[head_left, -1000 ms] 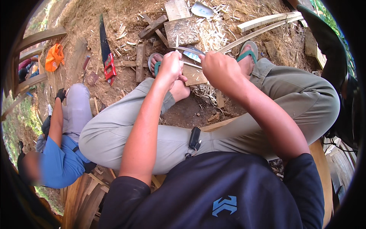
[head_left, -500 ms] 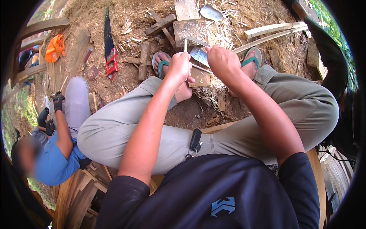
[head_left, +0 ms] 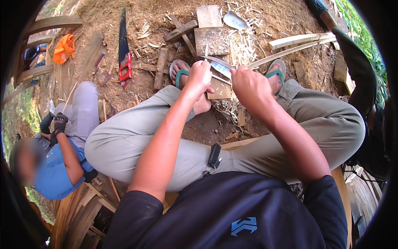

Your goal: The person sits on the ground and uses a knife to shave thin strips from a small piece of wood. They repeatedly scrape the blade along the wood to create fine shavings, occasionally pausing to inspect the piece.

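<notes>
My left hand (head_left: 200, 78) is closed around a thin pale wooden stick (head_left: 206, 50), whose tip pokes up past the fingers. In my right hand (head_left: 251, 86) is a knife; its handle is hidden by the fist, and the blade (head_left: 220, 62) points left toward the stick. Whether the edge touches the stick I cannot make out. Another slim pale rod (head_left: 222, 79) shows between the two hands, over a wooden block (head_left: 219, 93). Under the blade lies a pale sheet with blue marks (head_left: 222, 70). Pale shavings (head_left: 237, 110) are strewn around my feet.
A red-handled saw (head_left: 124, 68) lies to the left. Ahead are crossed wood pieces (head_left: 181, 32), a board (head_left: 211, 41) and long curved strips (head_left: 296, 38). An orange cloth (head_left: 64, 49) is at far left. Near it sits a person in blue (head_left: 62, 166) wearing dark gloves.
My right hand and the knife have moved slightly right and down, away from the stick's tip. The person at left has shifted their gloved hands. The whole view has tilted a little.
</notes>
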Demonstrator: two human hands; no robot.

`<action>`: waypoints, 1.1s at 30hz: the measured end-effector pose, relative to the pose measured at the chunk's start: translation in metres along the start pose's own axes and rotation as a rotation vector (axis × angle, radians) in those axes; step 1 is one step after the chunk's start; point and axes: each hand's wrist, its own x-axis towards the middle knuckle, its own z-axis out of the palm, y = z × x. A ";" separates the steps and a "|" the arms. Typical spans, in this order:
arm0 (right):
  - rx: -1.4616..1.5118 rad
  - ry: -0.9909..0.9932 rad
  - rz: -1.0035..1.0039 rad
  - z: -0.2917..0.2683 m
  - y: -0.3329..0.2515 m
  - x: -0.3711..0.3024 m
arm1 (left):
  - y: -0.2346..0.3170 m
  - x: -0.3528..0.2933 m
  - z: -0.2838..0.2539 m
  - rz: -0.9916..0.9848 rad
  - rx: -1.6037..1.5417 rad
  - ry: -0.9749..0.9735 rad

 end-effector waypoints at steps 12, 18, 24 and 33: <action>0.052 0.062 0.127 0.028 -0.015 0.026 | 0.021 -0.014 0.006 -0.182 -0.157 0.044; 0.045 0.003 0.059 0.011 0.008 0.039 | 0.041 -0.027 0.007 -0.246 -0.203 0.066; -0.027 0.026 -0.082 0.004 0.004 0.017 | 0.036 -0.023 0.004 -0.210 -0.196 0.018; 0.019 -0.069 0.055 0.008 -0.012 0.018 | 0.005 -0.002 -0.002 -0.120 -0.036 0.053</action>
